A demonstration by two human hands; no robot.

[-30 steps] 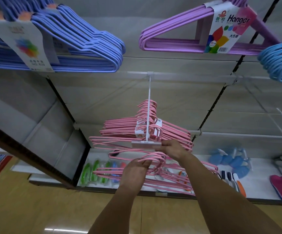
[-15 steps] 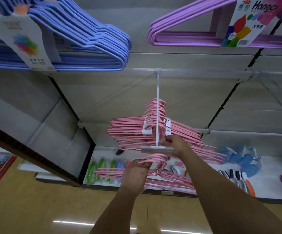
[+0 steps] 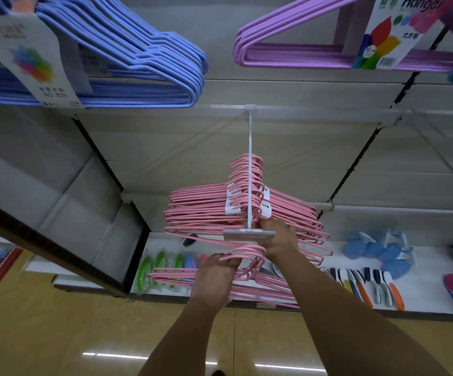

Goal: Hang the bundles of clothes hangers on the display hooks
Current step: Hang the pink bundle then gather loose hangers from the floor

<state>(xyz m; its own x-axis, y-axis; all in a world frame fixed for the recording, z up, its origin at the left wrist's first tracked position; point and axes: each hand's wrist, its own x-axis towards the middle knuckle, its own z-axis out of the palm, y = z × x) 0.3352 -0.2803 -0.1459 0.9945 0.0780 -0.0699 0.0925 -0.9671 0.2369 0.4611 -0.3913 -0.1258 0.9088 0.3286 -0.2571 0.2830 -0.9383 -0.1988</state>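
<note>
Left hand [image 3: 214, 278] grips the hook ends of a pink hanger bundle [image 3: 249, 283], held just below the price-tag end of the white display hook [image 3: 249, 169]. Right hand [image 3: 281, 240], fingers curled, pinches that tag end. Further pink bundles [image 3: 206, 210] already hang on the hook, beneath blue hangers [image 3: 138, 58] and purple hangers [image 3: 301, 50].
</note>
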